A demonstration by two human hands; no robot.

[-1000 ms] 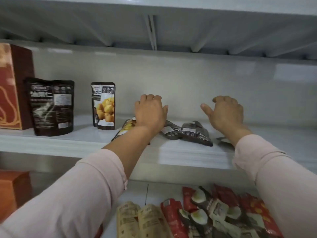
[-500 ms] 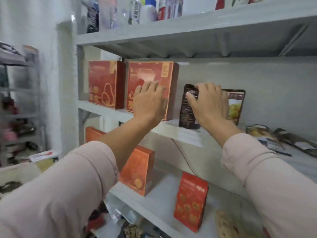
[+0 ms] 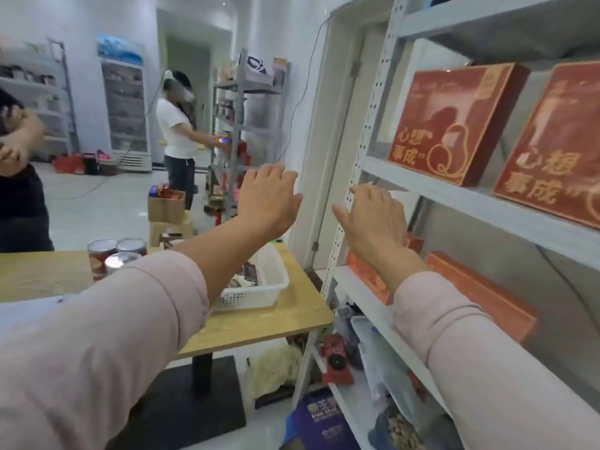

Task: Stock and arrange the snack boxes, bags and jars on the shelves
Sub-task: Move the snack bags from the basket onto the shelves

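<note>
The stock yet to be shelved sat on the wooden table (image 3: 285,310). A white basket (image 3: 253,295) held a few dark snack packs (image 3: 242,279), and three lidded jars (image 3: 115,254) stood well apart from it, towards nine o'clock. The left forearm crossed over the basket and hid much of it, so its long axis could not be told.

The left hand (image 3: 268,199) hung in the air above the basket with its fingers spread and relaxed, holding nothing. From that hand the basket lay at roughly six o'clock, and the jars at about eight o'clock. The right hand (image 3: 373,219) was just as bare, fingers loosely straight, raised in front of the rack's perforated upright. From it the basket lay at about seven o'clock, farther off.

By my reckoning the left hand was the nearer one for picking up the next pack, and it would need to drop almost straight down.

At three o'clock of the right hand, two red boxes (image 3: 454,121) stood upright on the shelf (image 3: 454,196). Orange boxes (image 3: 480,293) lay on the tier below.
</note>
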